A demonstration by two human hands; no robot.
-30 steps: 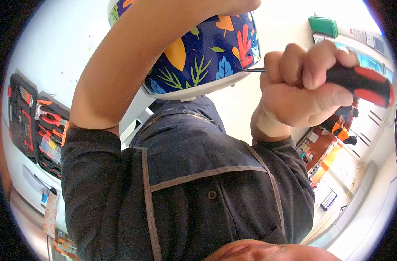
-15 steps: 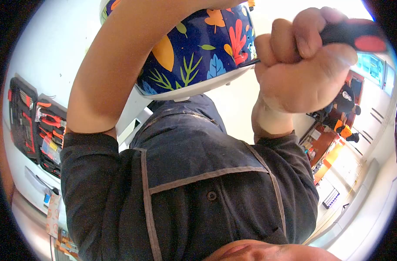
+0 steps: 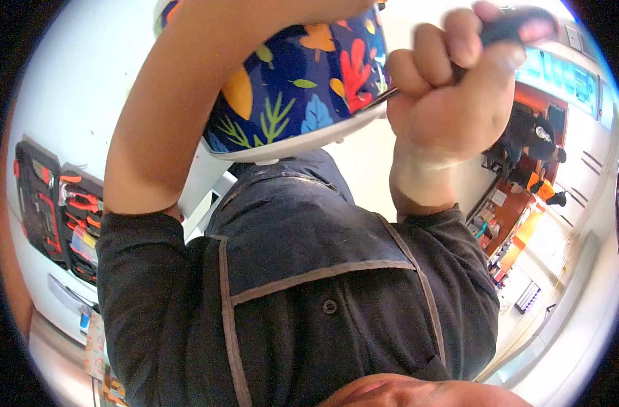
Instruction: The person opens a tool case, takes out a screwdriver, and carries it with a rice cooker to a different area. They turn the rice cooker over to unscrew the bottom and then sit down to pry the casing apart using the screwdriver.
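Observation:
A rounded dark blue housing (image 3: 302, 85) with colourful leaf prints and a white rim (image 3: 275, 150) is at the top of the head view. My left arm reaches up and across it; my left hand (image 3: 323, 9) is largely cut off by the top edge, its fingers hidden. At the right, my right hand (image 3: 452, 102) is closed around the black and red handle of a screwdriver (image 3: 382, 98). Its thin metal shaft points left to the housing's lower side near the white rim, overlapping it in this view. The handle end is blurred.
An open tool case (image 3: 55, 210) with red-handled tools lies on a white surface at the left. A person in dark clothes (image 3: 530, 136) is in the background at the right, near a cluttered brown table (image 3: 509, 210).
My right hand has moved left and slightly down with the screwdriver, and more of its shaft shows. The patterned housing has shifted slightly left and tilted.

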